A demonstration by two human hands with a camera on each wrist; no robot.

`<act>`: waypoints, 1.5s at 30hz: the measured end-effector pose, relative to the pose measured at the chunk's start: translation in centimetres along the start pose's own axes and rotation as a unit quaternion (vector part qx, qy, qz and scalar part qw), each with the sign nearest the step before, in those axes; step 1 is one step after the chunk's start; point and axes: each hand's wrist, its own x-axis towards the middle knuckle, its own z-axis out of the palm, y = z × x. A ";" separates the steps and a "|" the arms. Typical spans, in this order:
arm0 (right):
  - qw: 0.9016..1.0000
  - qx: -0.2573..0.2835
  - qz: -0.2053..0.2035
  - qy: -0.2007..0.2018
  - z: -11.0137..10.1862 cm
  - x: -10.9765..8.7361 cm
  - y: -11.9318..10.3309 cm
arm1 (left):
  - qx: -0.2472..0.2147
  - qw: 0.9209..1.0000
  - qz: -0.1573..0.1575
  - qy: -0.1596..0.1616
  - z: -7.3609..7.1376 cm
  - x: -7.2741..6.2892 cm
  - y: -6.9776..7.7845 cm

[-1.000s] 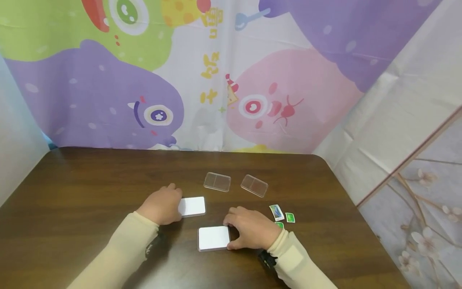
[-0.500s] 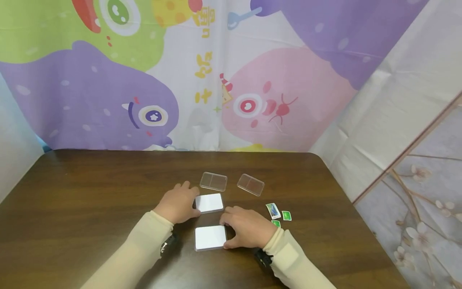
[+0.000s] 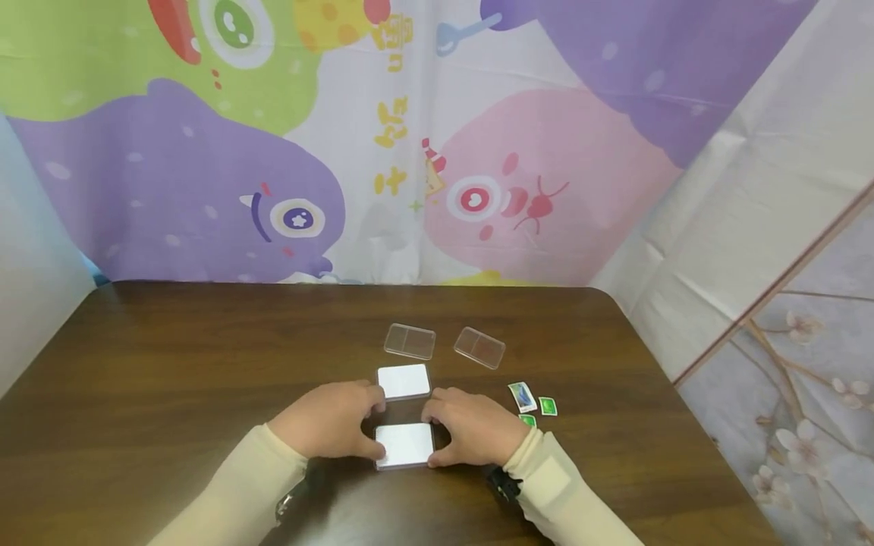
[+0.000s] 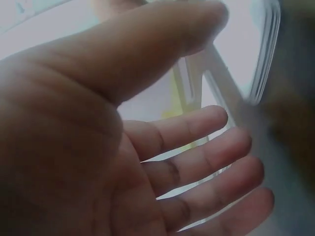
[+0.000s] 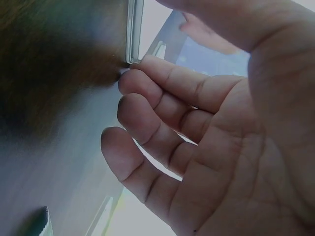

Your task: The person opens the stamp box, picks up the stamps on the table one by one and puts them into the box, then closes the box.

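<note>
Two flat clear plastic cases with white tops lie one behind the other: a nearer case (image 3: 404, 446) and a farther case (image 3: 404, 381). My right hand (image 3: 478, 429) holds the nearer case at its right end, index fingertip at the back corner and thumb at the front corner. My left hand (image 3: 331, 421) spreads at the left, its thumb at the nearer case's left end and its fingers close to the farther case's front left corner. In the left wrist view the fingers (image 4: 197, 162) are loosely extended, with nothing in the palm.
Behind the cases lie two clear plastic pieces, one left (image 3: 410, 342) and one right (image 3: 480, 347), each with a dividing line. To the right are a small picture stamp (image 3: 523, 397) and two green ones (image 3: 548, 406), one partly behind the right hand. A printed cloth (image 3: 382, 152) hangs behind the table.
My left hand slid the farther case rightward until it lay behind the nearer one, then let go and came back toward the nearer case's left end. My right hand stayed in place.
</note>
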 end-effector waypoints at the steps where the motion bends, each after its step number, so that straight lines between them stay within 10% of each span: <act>1: 1.000 0.001 0.000 0.000 0.0 0.0 0.1 | -0.002 1.000 0.000 -0.008 0.2 -0.1 0.2; 31: 1.000 0.004 -0.013 -0.017 -0.3 -0.2 0.0 | 0.072 0.997 -0.016 0.034 2.2 -0.2 2.2; 45: 0.994 0.109 0.017 -0.018 -1.9 -1.4 2.6 | 0.070 0.997 -0.016 0.027 2.1 -0.3 2.1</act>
